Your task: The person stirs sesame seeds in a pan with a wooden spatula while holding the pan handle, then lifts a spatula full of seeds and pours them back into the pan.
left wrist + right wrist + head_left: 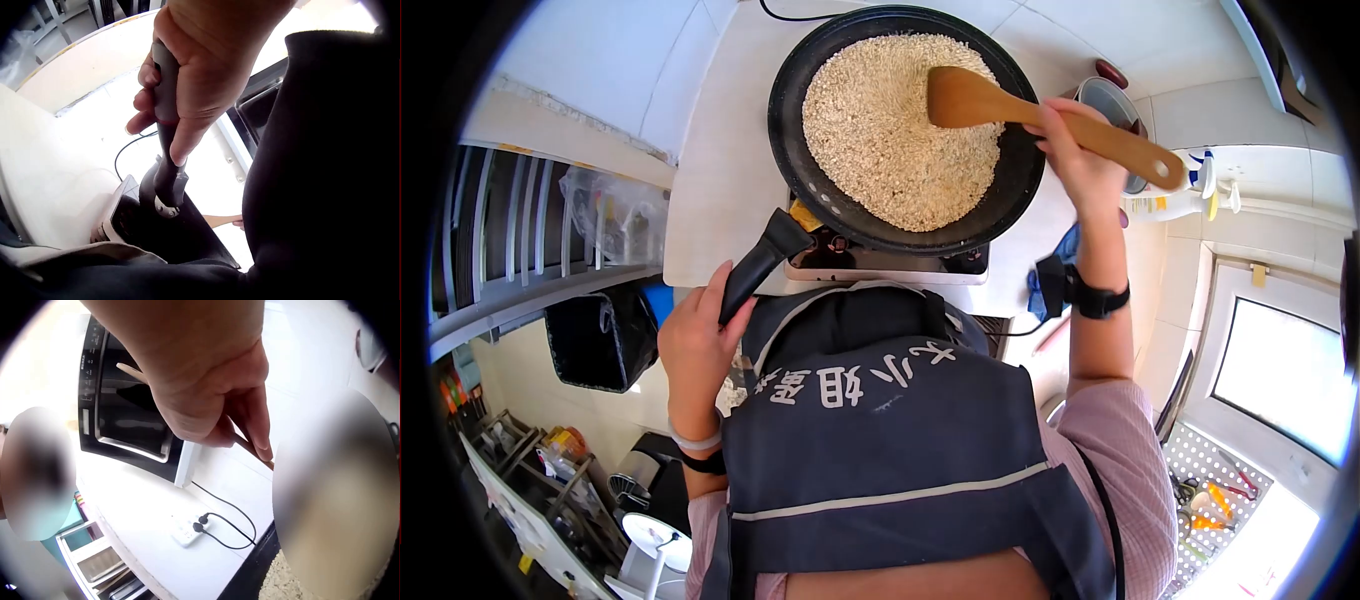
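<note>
A black pan [785, 150] on the stove holds a wide layer of pale grains [880, 130], also partly visible in the right wrist view [281, 578]. My left hand [703, 335] grips the pan's black handle [765, 262]; in the left wrist view the hand [209, 69] wraps the handle [165, 94], thumb along it. With my right hand [1085, 165] I hold a wooden spatula [970, 98] by its handle, its blade lying on the grains. The right wrist view shows the hand [206, 387] round the spatula handle, the blade out of clear sight.
Behind the pan's right edge stands a metal pot [1110, 100]. The induction stove [890, 272] is under the pan. A black bin [600, 340] stands at the left. Plugs sit in a white power strip [185, 531] on the counter.
</note>
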A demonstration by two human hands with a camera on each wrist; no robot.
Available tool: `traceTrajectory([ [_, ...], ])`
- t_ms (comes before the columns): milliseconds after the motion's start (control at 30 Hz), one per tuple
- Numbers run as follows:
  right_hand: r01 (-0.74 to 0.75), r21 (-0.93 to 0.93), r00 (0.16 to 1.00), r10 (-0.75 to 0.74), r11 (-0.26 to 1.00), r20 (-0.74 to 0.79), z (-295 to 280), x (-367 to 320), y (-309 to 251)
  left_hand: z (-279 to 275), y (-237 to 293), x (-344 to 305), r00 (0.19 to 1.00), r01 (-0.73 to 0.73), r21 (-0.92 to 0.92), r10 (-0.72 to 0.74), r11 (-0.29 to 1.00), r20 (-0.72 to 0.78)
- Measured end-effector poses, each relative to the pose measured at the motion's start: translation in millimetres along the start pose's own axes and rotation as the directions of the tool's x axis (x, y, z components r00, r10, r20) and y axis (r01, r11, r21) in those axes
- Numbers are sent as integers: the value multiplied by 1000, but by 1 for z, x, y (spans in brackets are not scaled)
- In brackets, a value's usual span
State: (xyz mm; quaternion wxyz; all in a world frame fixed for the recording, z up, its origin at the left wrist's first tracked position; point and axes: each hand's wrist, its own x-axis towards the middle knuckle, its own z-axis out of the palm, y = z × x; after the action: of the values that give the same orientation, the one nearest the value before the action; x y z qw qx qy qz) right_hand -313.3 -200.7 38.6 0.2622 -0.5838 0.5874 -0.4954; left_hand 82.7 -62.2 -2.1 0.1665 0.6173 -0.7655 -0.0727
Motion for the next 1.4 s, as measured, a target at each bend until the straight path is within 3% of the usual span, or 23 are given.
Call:
traceTrajectory([
  [133, -150, -62, 984, 144, 987, -103, -46, -33, -44, 2, -2, 0, 1000, 2, -14, -2, 1000, -2],
  [200, -112, -109, 987, 97, 988, -130, -56, -48, -44, 1, -1, 0, 1000, 10, -7, -10, 1000, 9],
  [267, -202, -197, 962, 157, 959, -225, -58, -57, -37, 1, -2, 0, 1000, -3, -8, 3, 1000, -3],
  [467, -174, 249, 934, 240, 953, -265, -18, -14, 32, 0, -2, 0, 1000, -11, -24, 11, 1000, 0],
  [500, -169, 252, 933, 237, 953, -270, -8, -5, 36, 0, -2, 1, 1000, -14, -37, 13, 999, -4],
  [600, -241, 448, 918, 352, 861, -183, 27, 10, 39, -1, -1, 1, 1000, -7, -10, 7, 1000, 19],
  [800, -159, 433, 985, 174, 887, 4, 54, 0, 33, 0, 0, 1, 1000, -21, -16, 21, 1000, 2],
  [833, -17, 180, 998, 5, 984, 66, 53, -7, 25, 0, -1, 1, 1000, -24, -16, 24, 1000, 3],
  [867, 155, -73, 975, -141, 985, 169, 52, -14, 19, 2, -1, 0, 1000, -28, -15, 28, 1000, -1],
  [900, 262, -27, 948, -252, 965, 194, 53, -21, 18, 2, -2, -1, 1000, -30, -13, 30, 999, -5],
  [933, 261, -26, 948, -252, 965, 195, 48, -28, 13, 2, -2, -1, 1000, -29, -12, 29, 1000, -4],
  [1000, 463, -18, 790, -403, 886, 461, 29, -37, -1, 3, -2, -2, 1000, -20, -17, 20, 1000, -5],
  [1033, 462, -18, 789, -402, 887, 465, 21, -41, -11, 3, -1, -2, 1000, -17, -19, 17, 1000, -4],
  [1100, 574, -32, 653, -434, 818, 621, 3, -48, -34, 1, -1, -1, 1000, -14, 4, 14, 1000, 12],
  [1200, 605, -112, 612, -370, 789, 699, -21, -61, -57, 2, -1, -2, 1000, -24, 11, 24, 1000, -1],
  [1267, 586, -135, 636, -350, 799, 688, -38, -69, -86, 4, -2, -2, 999, -31, 5, 31, 1000, -14],
  [1333, 393, -109, 725, -235, 913, 647, -57, -73, -103, 5, -3, -4, 999, -34, -4, 34, 999, -25],
  [1400, 343, -141, 732, -170, 929, 660, -71, -80, -106, 6, -2, -3, 1000, -21, -4, 21, 1000, -17],
])
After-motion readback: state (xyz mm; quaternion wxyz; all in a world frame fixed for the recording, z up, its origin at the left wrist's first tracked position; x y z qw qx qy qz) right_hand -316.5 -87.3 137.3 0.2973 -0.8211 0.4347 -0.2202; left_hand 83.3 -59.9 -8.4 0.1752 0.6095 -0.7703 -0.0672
